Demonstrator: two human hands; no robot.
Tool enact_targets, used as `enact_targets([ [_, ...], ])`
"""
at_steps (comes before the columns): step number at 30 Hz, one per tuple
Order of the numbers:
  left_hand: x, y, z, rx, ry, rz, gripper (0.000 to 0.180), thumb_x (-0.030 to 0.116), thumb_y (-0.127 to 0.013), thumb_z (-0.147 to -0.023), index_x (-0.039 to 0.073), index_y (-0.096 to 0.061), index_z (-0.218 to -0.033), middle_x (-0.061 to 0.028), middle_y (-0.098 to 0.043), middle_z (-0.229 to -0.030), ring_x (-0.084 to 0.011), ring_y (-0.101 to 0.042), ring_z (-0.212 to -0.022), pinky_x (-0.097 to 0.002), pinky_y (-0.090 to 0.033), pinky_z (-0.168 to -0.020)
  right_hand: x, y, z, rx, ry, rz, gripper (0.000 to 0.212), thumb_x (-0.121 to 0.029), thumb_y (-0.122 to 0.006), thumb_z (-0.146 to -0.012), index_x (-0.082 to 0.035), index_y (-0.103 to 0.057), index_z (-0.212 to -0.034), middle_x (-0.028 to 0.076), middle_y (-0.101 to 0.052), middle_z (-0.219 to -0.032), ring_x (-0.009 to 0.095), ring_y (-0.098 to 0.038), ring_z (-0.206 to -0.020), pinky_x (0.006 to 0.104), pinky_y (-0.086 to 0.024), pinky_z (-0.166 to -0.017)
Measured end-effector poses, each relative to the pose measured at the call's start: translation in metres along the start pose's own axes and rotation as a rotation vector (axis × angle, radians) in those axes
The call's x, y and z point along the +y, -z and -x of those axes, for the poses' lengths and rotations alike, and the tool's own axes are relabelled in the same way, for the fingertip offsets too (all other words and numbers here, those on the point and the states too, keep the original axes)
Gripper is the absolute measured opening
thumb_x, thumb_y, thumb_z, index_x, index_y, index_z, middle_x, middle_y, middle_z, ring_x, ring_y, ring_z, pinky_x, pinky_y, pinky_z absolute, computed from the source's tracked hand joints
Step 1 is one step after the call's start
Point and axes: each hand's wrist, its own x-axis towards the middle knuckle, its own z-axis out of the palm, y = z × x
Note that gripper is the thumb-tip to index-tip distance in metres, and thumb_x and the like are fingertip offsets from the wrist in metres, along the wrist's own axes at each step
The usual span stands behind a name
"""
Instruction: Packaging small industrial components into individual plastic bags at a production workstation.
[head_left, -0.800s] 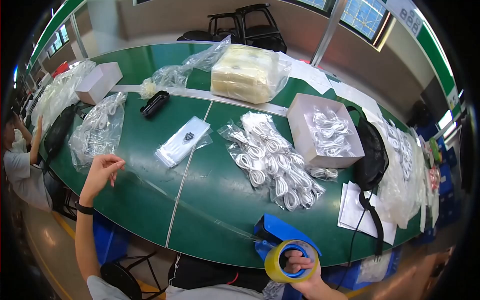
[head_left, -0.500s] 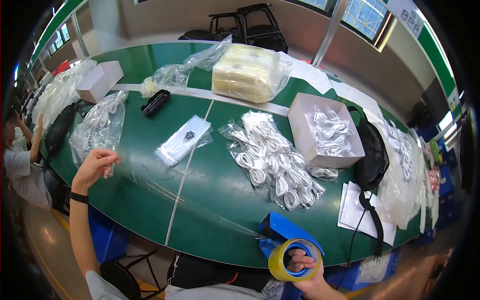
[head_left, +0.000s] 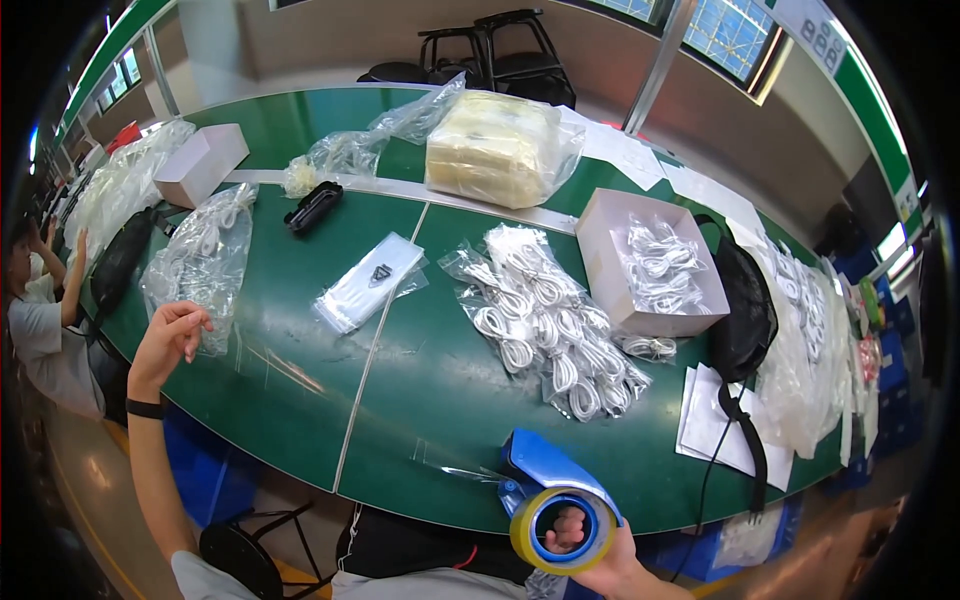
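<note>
My right hand (head_left: pixel 608 562) grips a blue tape dispenser (head_left: pixel 558 470) at the table's near edge. Some of its fingers show through the core of a yellowish roll of clear tape (head_left: pixel 522 530). Out to the left, my left hand (head_left: pixel 170 342) is raised with fingertips pinched together. A see-through strip of tape (head_left: pixel 455 468) runs leftward from the dispenser; glints show parts of it, and its far end at my left fingers is hard to make out. Beyond the dispenser lies a pile of bagged white cables (head_left: pixel 545 310). A stack of clear plastic bags (head_left: pixel 375 280) lies left of them.
An open white box (head_left: pixel 655 312) holds more bagged cables. Behind stands a large plastic-wrapped bundle (head_left: pixel 495 150). A black pouch (head_left: pixel 742 300) and white papers (head_left: pixel 715 420) lie at right. Near my left hand is a clear bag of cables (head_left: pixel 205 255). Another person (head_left: pixel 45 330) sits far left.
My left hand has moved a little left and slightly down. The dispenser in my right hand has shifted left too, and its tape strip shows less clearly.
</note>
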Motion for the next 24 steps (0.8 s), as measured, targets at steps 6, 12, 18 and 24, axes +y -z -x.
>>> enact_targets([
  [6, -0.002, -0.002, 0.0, 0.02, -0.006, 0.028, 0.019, 0.016, -0.064, -0.098, -0.003, -0.069, -0.097, -0.0106, -0.07, -0.086, -0.0072, -0.054, -0.05, -0.0213, -0.045, -0.045, 0.003, 0.004, -0.002, 0.029, 0.065, 0.032, 0.028, -0.025, -0.046, -0.094, 0.0, -0.051, -0.08, 0.01, -0.047, -0.085, 0.021, -0.049, -0.077, 0.038, -0.04, -0.116],
  [12, -0.006, -0.004, -0.004, 0.011, -0.031, 0.04, 0.02, 0.017, -0.063, -0.099, -0.002, -0.068, -0.094, -0.0085, -0.068, -0.083, -0.0071, -0.053, -0.05, -0.0207, -0.045, -0.046, 0.0, -0.01, 0.007, 0.077, 0.161, -0.108, 0.024, -0.023, -0.048, -0.091, 0.001, -0.051, -0.089, 0.009, -0.045, -0.087, 0.02, -0.047, -0.076, 0.0379, -0.041, -0.115],
  [18, -0.003, -0.006, -0.005, 0.046, -0.044, 0.127, 0.019, 0.018, -0.062, -0.099, -0.001, -0.066, -0.096, -0.0077, -0.068, -0.088, -0.0053, -0.053, -0.052, -0.0199, -0.045, -0.047, -0.003, -0.008, 0.006, 0.084, 0.143, -0.328, 0.019, -0.015, -0.048, -0.09, 0.002, -0.052, -0.097, 0.009, -0.049, -0.092, 0.022, -0.052, -0.083, 0.0377, -0.041, -0.114],
  [24, 0.015, -0.024, -0.006, 0.052, -0.055, 0.181, 0.019, 0.019, -0.062, -0.099, 0.0, -0.066, -0.1, -0.0064, -0.068, -0.091, -0.0039, -0.051, -0.053, -0.0188, -0.044, -0.047, -0.005, 0.007, 0.004, -0.02, 0.248, -0.359, 0.021, -0.009, -0.045, -0.093, 0.004, -0.053, -0.107, 0.011, -0.057, -0.103, 0.024, -0.058, -0.1, 0.0364, -0.047, -0.105],
])
